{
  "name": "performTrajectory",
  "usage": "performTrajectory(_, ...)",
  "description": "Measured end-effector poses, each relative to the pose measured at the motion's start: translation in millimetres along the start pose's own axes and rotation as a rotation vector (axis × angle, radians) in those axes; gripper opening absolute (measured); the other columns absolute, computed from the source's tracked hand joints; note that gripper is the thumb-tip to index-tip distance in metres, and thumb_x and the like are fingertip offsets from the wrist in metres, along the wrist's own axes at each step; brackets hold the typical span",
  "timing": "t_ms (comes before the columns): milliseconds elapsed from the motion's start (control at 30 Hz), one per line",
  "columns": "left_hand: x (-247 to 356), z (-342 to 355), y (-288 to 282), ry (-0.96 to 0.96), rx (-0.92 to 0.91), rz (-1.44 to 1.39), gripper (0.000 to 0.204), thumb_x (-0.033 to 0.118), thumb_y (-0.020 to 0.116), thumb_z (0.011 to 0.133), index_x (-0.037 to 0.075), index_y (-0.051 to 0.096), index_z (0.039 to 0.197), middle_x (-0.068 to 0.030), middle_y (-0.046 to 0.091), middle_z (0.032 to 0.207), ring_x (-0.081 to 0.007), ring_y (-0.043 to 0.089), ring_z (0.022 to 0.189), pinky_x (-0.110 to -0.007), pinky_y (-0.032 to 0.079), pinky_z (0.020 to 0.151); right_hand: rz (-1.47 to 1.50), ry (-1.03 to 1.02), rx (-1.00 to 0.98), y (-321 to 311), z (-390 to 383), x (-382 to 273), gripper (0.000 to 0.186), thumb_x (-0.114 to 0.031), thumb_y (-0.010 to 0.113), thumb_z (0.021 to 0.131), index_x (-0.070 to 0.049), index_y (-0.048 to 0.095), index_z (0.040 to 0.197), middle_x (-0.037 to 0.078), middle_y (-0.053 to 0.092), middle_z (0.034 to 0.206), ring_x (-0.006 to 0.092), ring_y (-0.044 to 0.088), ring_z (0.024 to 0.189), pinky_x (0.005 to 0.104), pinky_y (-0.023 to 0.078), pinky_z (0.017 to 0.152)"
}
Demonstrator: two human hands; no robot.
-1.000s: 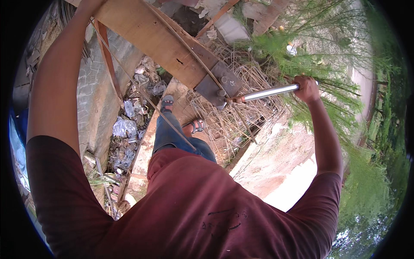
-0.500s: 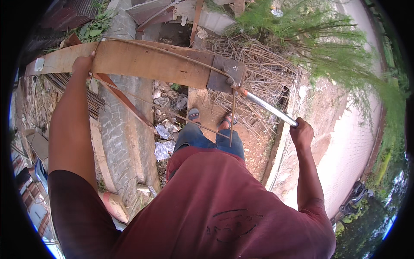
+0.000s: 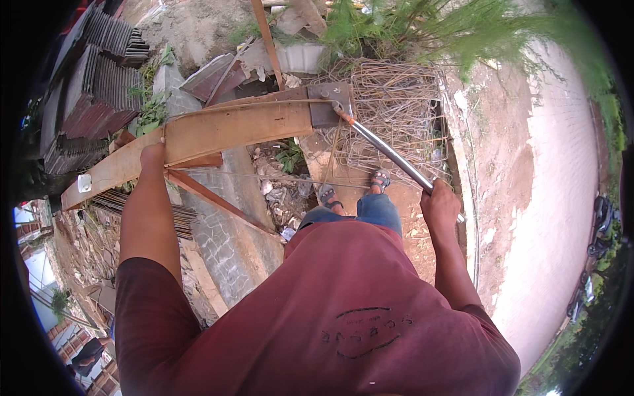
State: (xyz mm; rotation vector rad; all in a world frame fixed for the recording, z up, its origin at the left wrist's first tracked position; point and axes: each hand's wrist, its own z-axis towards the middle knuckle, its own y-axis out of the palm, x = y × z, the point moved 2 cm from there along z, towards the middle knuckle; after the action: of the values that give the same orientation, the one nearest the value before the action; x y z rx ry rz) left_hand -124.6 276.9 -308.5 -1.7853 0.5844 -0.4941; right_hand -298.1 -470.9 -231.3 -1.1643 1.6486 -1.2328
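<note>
A thin steel rod (image 3: 254,103) lies along a wooden plank (image 3: 238,129) in front of me. It is bent down at the left and runs back toward the right below the plank. My left hand (image 3: 153,155) is closed around the rod's bent left side, at the plank's near edge; its fingers are partly hidden. At the plank's right end is a dark metal plate (image 3: 325,113), where a silvery bending bar (image 3: 389,150) with an orange band meets the rod. The bar slants down to my right hand (image 3: 440,203), which grips it near its lower end.
Beyond the plate lies a heap of bent steel rods (image 3: 396,112), with green branches (image 3: 422,33) over it. Stacked roof tiles (image 3: 109,86) stand at the far left. A sloping wooden brace (image 3: 218,201) reaches below the plank. A pale paved strip (image 3: 548,185) runs along the right.
The whole view has turned and shifted, bringing the tile stack into sight. Relative to the plank, the bending bar has swung toward me with my right hand. My left hand stays at the rod.
</note>
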Motion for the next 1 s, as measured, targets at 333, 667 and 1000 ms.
performTrajectory(333,19.0,-43.9,-21.8,0.099,-0.024,0.015,0.059,0.052,0.052,0.087,-0.003,0.064,0.106,-0.022,0.063,0.109,-0.0339,0.06,0.103,-0.041,0.046,0.088,0.069,-0.237,0.159,18.3,66.8,40.6,0.016,-0.019,0.063,0.075,-0.005,0.054,0.078,0.017,0.062,0.072,0.0359,0.061,0.071,0.0459,0.048,0.066)
performTrajectory(667,11.9,-43.1,-20.3,0.08,-0.003,-0.059,0.059,0.054,0.05,0.086,-0.001,0.066,0.101,-0.0207,0.064,0.105,-0.0329,0.062,0.099,-0.041,0.047,0.084,0.896,-0.265,-0.271,44.8,50.9,-12.0,0.032,-0.033,0.069,0.082,-0.002,0.065,0.085,0.005,0.057,0.064,0.0118,0.051,0.062,0.0299,0.042,0.057)
performTrajectory(1000,8.1,-55.2,-19.8,0.053,0.034,-0.242,0.065,0.056,0.055,0.083,-0.003,0.064,0.105,-0.0232,0.065,0.096,-0.0367,0.062,0.093,-0.042,0.049,0.08,0.892,-0.322,-0.439,59.7,33.7,-74.3,0.025,-0.026,0.069,0.08,-0.002,0.063,0.078,0.003,0.055,0.063,0.0115,0.05,0.061,0.0299,0.041,0.058)
